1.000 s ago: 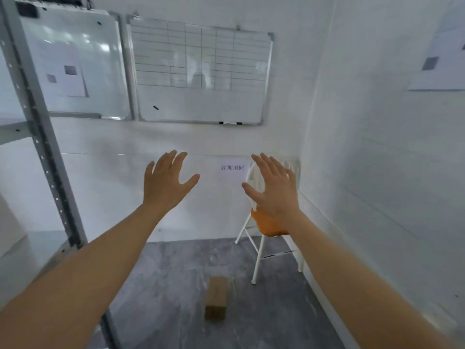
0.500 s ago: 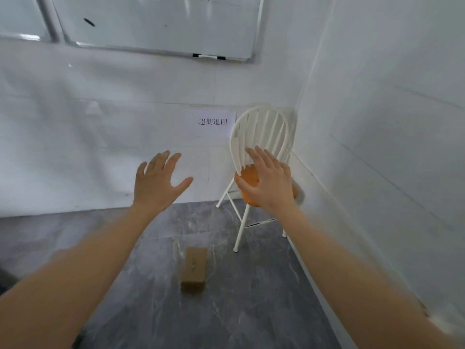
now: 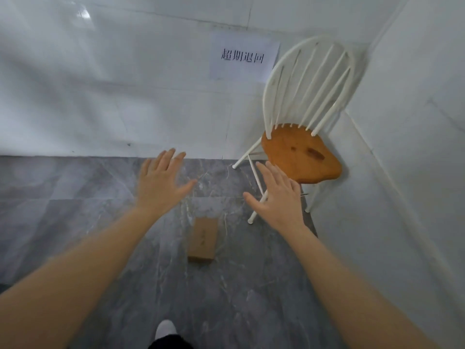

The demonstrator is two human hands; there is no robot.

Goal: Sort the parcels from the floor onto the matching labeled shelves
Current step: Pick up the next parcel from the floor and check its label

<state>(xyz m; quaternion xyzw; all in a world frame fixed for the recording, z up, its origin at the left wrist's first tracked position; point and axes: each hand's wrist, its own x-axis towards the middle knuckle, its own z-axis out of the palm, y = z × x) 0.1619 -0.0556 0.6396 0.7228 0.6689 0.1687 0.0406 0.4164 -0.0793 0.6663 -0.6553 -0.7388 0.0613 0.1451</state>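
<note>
One small brown cardboard parcel (image 3: 203, 240) lies flat on the grey marble floor (image 3: 75, 210), a short way in front of me. My left hand (image 3: 161, 183) hovers above and to the left of it, fingers spread, palm down, holding nothing. My right hand (image 3: 276, 195) is stretched out above and to the right of the parcel, also spread and empty. Neither hand touches the parcel. No shelf is in view.
A white spindle-back chair (image 3: 305, 94) with an orange seat stands in the right corner, close behind my right hand. A paper label (image 3: 242, 57) with printed characters hangs on the white wall. My foot (image 3: 164, 329) shows at the bottom edge.
My view has tilted down from the whiteboards and shelf post toward the floor. Both open hands have lowered toward the parcel, which now appears nearer and larger.
</note>
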